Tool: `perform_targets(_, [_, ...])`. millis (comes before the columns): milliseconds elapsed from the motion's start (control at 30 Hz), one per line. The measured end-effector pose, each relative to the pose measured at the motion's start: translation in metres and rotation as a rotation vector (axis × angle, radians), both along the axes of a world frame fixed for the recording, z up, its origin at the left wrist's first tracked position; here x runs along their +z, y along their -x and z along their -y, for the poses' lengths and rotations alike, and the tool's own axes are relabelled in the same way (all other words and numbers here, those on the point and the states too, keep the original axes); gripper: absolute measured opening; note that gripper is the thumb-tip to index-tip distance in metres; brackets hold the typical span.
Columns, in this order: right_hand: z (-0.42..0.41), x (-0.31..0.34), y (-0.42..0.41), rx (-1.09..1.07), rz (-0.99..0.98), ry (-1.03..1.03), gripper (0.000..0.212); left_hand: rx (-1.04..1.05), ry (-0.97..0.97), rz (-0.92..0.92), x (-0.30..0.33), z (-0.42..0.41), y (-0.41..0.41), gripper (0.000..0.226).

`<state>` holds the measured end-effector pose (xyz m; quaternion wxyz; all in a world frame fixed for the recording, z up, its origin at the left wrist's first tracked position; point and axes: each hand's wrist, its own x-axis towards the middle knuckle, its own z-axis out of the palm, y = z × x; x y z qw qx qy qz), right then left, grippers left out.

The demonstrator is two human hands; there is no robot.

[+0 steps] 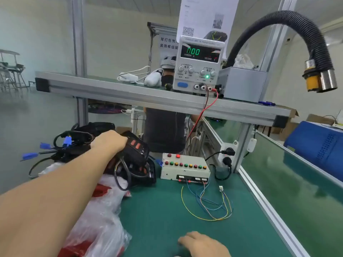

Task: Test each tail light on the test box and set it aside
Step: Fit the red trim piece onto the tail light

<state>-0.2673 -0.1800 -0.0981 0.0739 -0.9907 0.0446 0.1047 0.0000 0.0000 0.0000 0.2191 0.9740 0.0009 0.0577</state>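
Note:
My left hand (109, 141) reaches far left and grips a black tail light (135, 151) on top of a pile of black tail lights with cables and blue connectors (66, 141). The cream test box (183, 168) with rows of red, green and yellow buttons sits on the green mat, to the right of the pile. Thin coloured wires (207, 203) run from its front and end in a small white plug (221, 188) lying loose on the mat. My right hand (202, 244) rests on the mat near the front edge, fingers relaxed, holding nothing.
A power supply (199, 65) reading 0.00 stands on the upper shelf, with red and black leads dropping behind the test box. A clear plastic bag with red parts (100, 219) lies under my left arm. A black hose (297, 34) hangs at right. A person sits beyond the shelf.

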Motion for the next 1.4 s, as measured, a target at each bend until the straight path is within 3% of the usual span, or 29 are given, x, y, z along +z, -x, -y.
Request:
perform_targets(67, [0.004, 0.011, -0.012, -0.029, 0.001, -0.058, 0.048, 0.062, 0.037, 0.019, -0.004, -0.003, 0.000, 0.046])
perform_targets(233, [0.001, 0.029, -0.051, -0.116, 0.260, -0.302, 0.038, 0.005, 0.097, -0.024, 0.001, -0.002, -0.004, 0.049])
perform_targets(333, [0.002, 0.037, -0.086, -0.207, 0.336, -0.675, 0.034, 0.035, 0.144, 0.039, -0.002, -0.002, -0.005, 0.036])
perform_targets(467, [-0.003, 0.046, -0.121, -0.313, 0.286, -1.123, 0.027, 0.126, 0.301, 0.219, 0.002, -0.002, 0.007, 0.031])
perform_targets(533, [-0.010, 0.053, -0.131, -0.320, 0.250, -1.348, 0.046, 0.073, 0.392, 0.304, 0.009, -0.004, 0.019, 0.032])
perform_targets(600, [-0.018, 0.059, -0.133, -0.337, 0.224, -1.651, 0.083, 0.004, 0.531, 0.337, 0.013, -0.004, 0.040, 0.034])
perform_targets(667, [-0.025, 0.064, -0.128, -0.227, 0.234, -1.968, 0.109, -0.067, 0.696, 0.311, 0.010, 0.000, 0.068, 0.035])
perform_targets(767, [-0.025, 0.062, -0.099, 0.062, 0.244, -2.263, 0.084, -0.176, 0.986, 0.103, -0.009, 0.019, 0.121, 0.038])
perform_targets(900, [0.002, 0.033, -0.059, -0.149, 0.358, -2.332, 0.079, -0.436, 1.171, -0.118, -0.048, 0.029, 0.192, 0.022])
perform_targets(1000, [0.025, 0.019, -0.030, -0.222, 0.440, -2.411, 0.083, -0.478, 1.103, -0.314, -0.075, 0.048, 0.199, 0.033])
perform_targets(1067, [0.037, 0.013, -0.016, -0.270, 0.466, -2.427, 0.083, -0.392, 0.991, -0.239, -0.106, 0.059, 0.213, 0.046])
perform_targets(1100, [0.042, 0.011, -0.012, -0.298, 0.470, -2.427, 0.082, -0.509, 0.759, -0.184, -0.116, 0.062, 0.221, 0.046])
perform_targets(1167, [0.049, 0.007, -0.003, -0.364, 0.438, -2.404, 0.080, -0.671, 0.395, 0.187, -0.131, 0.061, 0.229, 0.033])
perform_targets(1233, [0.057, 0.000, 0.004, -0.472, 0.364, -2.320, 0.066, -0.806, 0.112, 0.086, -0.145, 0.048, 0.227, 0.034])
perform_targets(1333, [0.069, -0.016, 0.007, -0.632, 0.284, -2.193, 0.046, -0.798, -0.147, 0.163, -0.142, 0.043, 0.202, 0.038])
perform_targets(1367, [0.071, -0.020, 0.005, -0.661, 0.264, -2.139, 0.043, -0.785, -0.251, 0.310, -0.142, 0.044, 0.201, 0.038])
perform_targets(1400, [0.071, -0.023, 0.002, -0.669, 0.243, -2.081, 0.040, -0.726, -0.302, 0.345, -0.140, 0.043, 0.194, 0.037])
